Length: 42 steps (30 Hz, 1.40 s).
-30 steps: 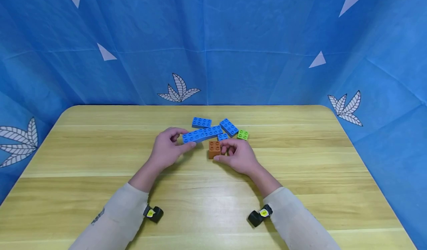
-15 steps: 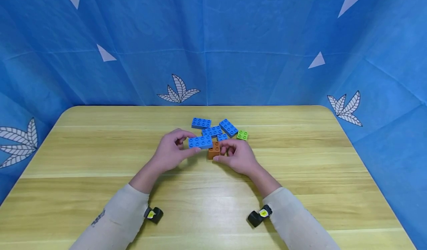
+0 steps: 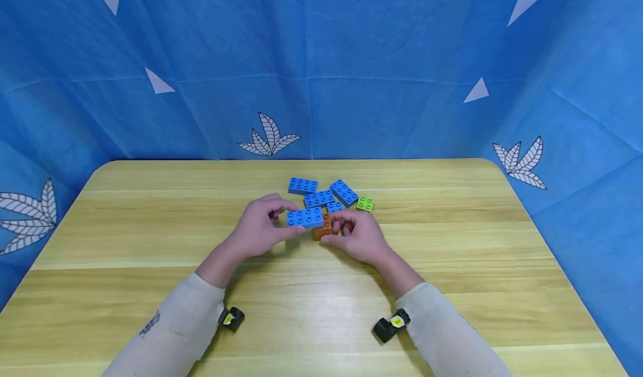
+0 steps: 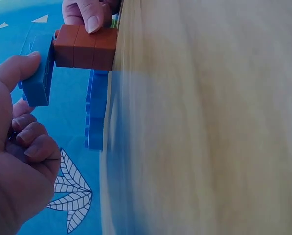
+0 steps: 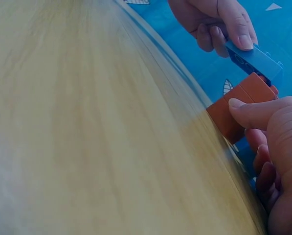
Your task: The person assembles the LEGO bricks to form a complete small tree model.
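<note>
Between thumb and fingers, my left hand point(image 3: 257, 227) pinches a blue eight-stud toy brick point(image 3: 304, 218). One end of that brick overlaps the top of a brown brick stack point(image 3: 321, 234). In the left wrist view, the brown stack point(image 4: 85, 47) shows three layers and stands on the table, with the blue brick point(image 4: 36, 89) right at its top studs. My right hand point(image 3: 363, 235) grips the stack from the right side, its thumb lying along the near face in the right wrist view, where the blue brick point(image 5: 256, 62) slants over the stack's studs.
Behind the hands lie blue bricks: one at the back left point(image 3: 303, 185), one in the middle point(image 3: 317, 199), one angled point(image 3: 344, 192), and a small one point(image 3: 334, 206). A small green brick point(image 3: 365, 204) sits to their right. A blue curtain point(image 3: 311, 75) hangs behind the wooden table point(image 3: 150, 226).
My left hand has brought the blue brick rightward and nearer, away from the middle blue brick and over the brown stack. The right hand and the stack have stayed in place.
</note>
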Available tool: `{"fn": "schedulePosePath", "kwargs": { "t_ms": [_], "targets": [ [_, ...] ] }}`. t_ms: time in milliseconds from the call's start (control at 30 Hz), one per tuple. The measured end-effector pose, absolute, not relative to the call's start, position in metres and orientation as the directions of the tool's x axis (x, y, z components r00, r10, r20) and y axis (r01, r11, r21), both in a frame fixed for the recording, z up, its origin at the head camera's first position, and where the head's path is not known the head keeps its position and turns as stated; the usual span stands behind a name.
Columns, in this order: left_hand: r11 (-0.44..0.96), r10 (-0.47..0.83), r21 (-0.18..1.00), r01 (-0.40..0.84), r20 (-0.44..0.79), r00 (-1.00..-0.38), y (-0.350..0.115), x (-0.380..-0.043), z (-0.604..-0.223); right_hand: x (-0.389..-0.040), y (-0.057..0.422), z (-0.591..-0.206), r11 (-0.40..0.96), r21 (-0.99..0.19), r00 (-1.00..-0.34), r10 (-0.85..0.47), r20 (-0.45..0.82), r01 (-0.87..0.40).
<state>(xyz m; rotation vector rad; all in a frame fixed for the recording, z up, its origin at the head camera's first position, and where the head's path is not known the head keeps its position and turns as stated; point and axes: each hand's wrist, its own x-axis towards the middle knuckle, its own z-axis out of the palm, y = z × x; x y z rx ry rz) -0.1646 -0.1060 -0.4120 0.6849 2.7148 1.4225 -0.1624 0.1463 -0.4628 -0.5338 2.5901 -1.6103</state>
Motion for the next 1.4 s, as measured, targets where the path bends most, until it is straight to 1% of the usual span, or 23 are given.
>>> {"fn": "schedulePosePath", "kwargs": {
  "t_ms": [367, 433, 500, 667, 767, 867, 1133, 1400],
  "targets": [
    [0.497, 0.405, 0.775, 0.391, 0.191, -0.894, -0.106, -0.166, -0.409, -0.161, 0.146, -0.462, 0.389, -0.880, -0.939, -0.309, 0.152, -0.270],
    [0.498, 0.407, 0.774, 0.391, 0.190, -0.893, -0.106, -0.166, -0.410, -0.160, 0.146, -0.462, 0.364, -0.889, -0.937, -0.307, 0.169, -0.280],
    [0.499, 0.407, 0.773, 0.391, 0.189, -0.894, -0.106, -0.166, -0.410, -0.154, 0.144, -0.451, 0.336, -0.897, -0.935, -0.302, 0.186, -0.286],
    [0.500, 0.408, 0.773, 0.390, 0.187, -0.894, -0.106, -0.166, -0.409, -0.136, 0.138, -0.423, 0.252, -0.906, -0.925, -0.261, 0.275, -0.340],
    [0.492, 0.416, 0.773, 0.402, 0.197, -0.888, -0.107, -0.166, -0.410, -0.134, 0.134, -0.420, 0.210, -0.890, -0.904, -0.238, 0.355, -0.405],
    [0.488, 0.422, 0.767, 0.416, 0.210, -0.882, -0.107, -0.168, -0.411, -0.133, 0.129, -0.416, 0.188, -0.877, -0.887, -0.236, 0.397, -0.442],
    [0.487, 0.435, 0.766, 0.420, 0.204, -0.877, -0.109, -0.168, -0.411, -0.133, 0.125, -0.410, 0.180, -0.904, -0.906, -0.256, 0.338, -0.388],
    [0.480, 0.448, 0.753, 0.450, 0.231, -0.864, -0.111, -0.170, -0.410, -0.136, 0.122, -0.406, 0.182, -0.906, -0.906, -0.269, 0.327, -0.381]
  ]
}}
